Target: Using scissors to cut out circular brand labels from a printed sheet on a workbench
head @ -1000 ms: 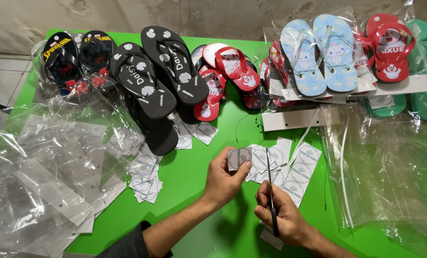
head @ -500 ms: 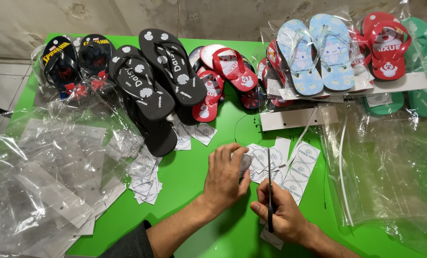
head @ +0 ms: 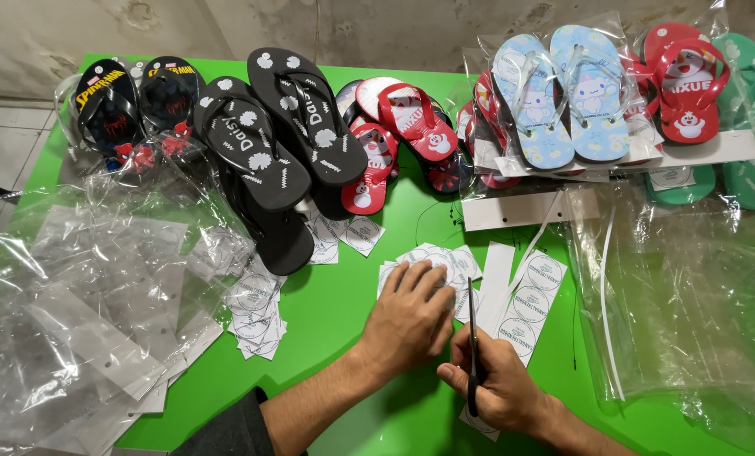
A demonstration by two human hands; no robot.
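a small packing workshop. bagged flip-flops (head: 554,101) line the green table's (head: 335,312) far edge. clear bags (head: 82,321) pile at its left edge.

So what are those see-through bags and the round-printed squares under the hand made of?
The bags look like thin clear plastic film: glossy, wrinkled, the table showing through. The squares under the left hand look like matte white paper, possibly sticker sheets; they lie flat and opaque.

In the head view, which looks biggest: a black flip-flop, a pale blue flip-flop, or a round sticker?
1. Black flip-flop
2. Pale blue flip-flop, clearly shorter
3. Round sticker, smallest though nearer the camera
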